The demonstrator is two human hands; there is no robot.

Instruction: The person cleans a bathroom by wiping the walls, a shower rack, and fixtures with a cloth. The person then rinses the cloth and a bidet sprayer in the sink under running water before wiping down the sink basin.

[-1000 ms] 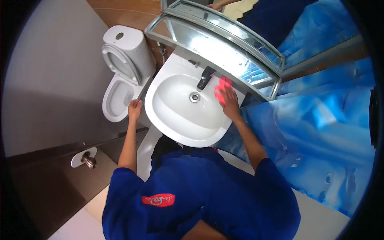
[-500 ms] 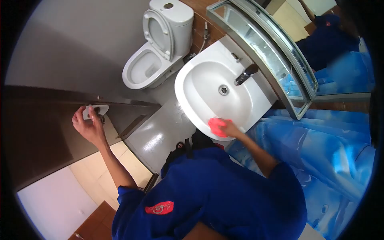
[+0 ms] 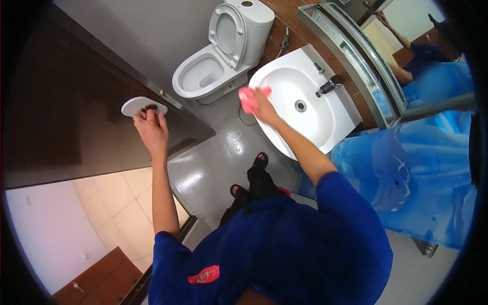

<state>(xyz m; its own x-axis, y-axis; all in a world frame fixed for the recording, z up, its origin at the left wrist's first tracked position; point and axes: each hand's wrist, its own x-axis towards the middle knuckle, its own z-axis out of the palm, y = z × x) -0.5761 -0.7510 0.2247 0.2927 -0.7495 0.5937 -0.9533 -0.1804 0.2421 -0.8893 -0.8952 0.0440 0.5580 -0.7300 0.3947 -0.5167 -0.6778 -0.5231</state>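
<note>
My left hand [image 3: 152, 131] has its fingers closed round a dark door knob [image 3: 149, 108], mostly covered by the fingertips. Behind the knob, a white oval plate [image 3: 133, 105] shows against the dark brown door [image 3: 96, 122]. In my right hand [image 3: 265, 108] is a bunched pink cloth [image 3: 248, 99]. The cloth is at the left rim of the white washbasin [image 3: 277, 137], partly past its outer edge. Whether it presses on the rim is hard to tell.
A white toilet [image 3: 201, 73] with its lid raised stands beyond the basin. A black tap [image 3: 330, 85] sits on the basin's back ledge, below an open mirror cabinet [image 3: 351, 61]. A blue shower curtain [image 3: 406, 173] hangs at the right. Grey floor [image 3: 203, 168] lies between door and basin.
My right hand has carried the pink cloth from the basin's near rim along to its left rim. My left hand has closed on the door knob. The view has shifted.
</note>
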